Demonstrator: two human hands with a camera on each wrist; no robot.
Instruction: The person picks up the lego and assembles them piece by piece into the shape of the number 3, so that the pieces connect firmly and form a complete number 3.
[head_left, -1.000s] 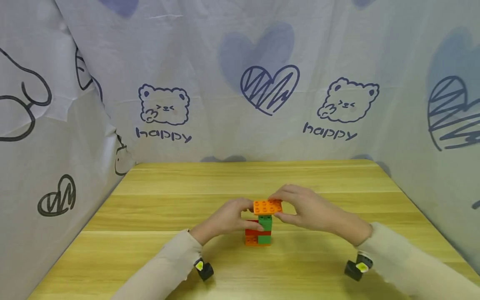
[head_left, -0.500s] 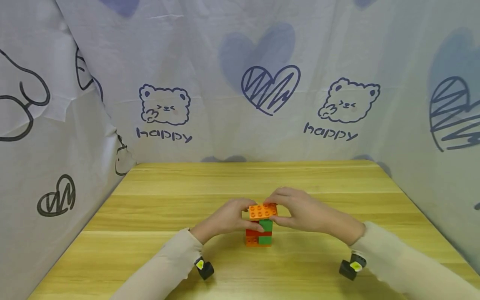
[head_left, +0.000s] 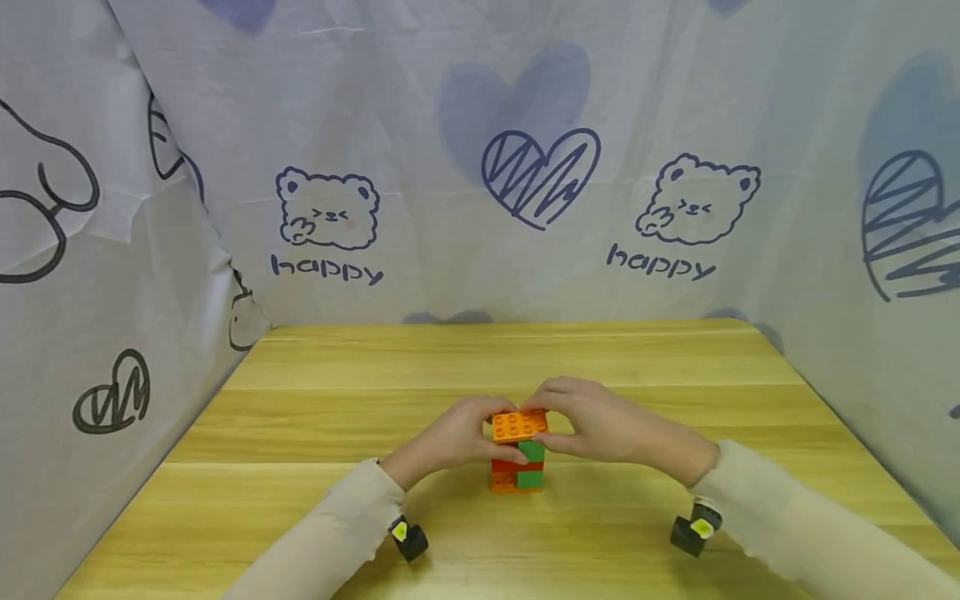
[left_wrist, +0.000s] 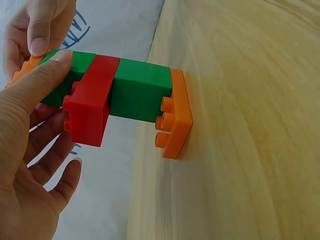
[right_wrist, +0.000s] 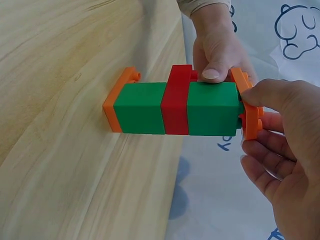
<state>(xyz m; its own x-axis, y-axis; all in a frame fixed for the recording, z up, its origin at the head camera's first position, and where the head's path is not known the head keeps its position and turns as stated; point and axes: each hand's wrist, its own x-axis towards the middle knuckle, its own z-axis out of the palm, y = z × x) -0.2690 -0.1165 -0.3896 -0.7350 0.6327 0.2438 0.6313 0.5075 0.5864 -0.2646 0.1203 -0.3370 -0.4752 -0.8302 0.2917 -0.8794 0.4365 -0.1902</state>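
A small tower of toy building blocks stands upright on the table. From the bottom up, the right wrist view shows a thin orange block [right_wrist: 112, 114], a green block [right_wrist: 140, 108], a red block [right_wrist: 176, 100] and another green block [right_wrist: 212, 110]. My left hand [head_left: 442, 443] grips the tower near its top, thumb on the upper green block, fingers behind. My right hand [head_left: 611, 423] pinches a second thin orange block [head_left: 517, 426] at its right end. That block lies slightly tilted over the top green block, with a narrow gap and some studs showing between them.
The wooden table [head_left: 360, 358] reaches back to a pale cloth [head_left: 435, 275] printed with hearts and bears, which also hangs at both sides. A small black device [head_left: 408, 540] is worn at the left wrist, another black device [head_left: 693, 530] at the right.
My right hand has moved left and slightly down, bringing the orange block from the tower's upper right to over its top. My left hand and the tower have stayed in place.
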